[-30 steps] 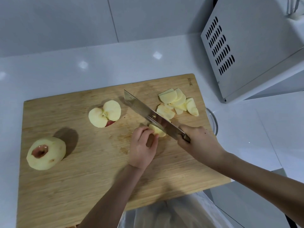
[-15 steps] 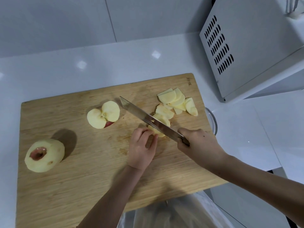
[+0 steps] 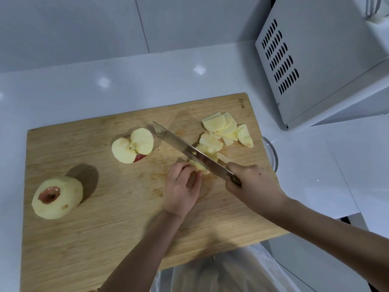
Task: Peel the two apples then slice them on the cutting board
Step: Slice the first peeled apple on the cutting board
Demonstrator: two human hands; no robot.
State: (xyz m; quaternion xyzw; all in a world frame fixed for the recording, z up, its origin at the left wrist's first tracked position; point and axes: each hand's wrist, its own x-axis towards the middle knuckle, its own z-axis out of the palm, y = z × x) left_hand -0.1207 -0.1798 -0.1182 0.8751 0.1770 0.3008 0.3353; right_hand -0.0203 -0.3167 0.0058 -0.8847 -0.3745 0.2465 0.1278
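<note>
One peeled apple (image 3: 57, 198), cut pieces (image 3: 132, 145) left of knife (image 3: 189, 150); slices (image 3: 226, 128) right.

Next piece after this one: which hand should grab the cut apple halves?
Left. The left hand only pinches the small pale apple piece and sits nearer the two pale cut apple halves on the wooden cutting board; the right hand grips the steel knife.

cutting board (image 3: 84, 239): tan wood grain | apple slices (image 3: 225, 129): pale yellow | counter (image 3: 105, 81): white
</note>
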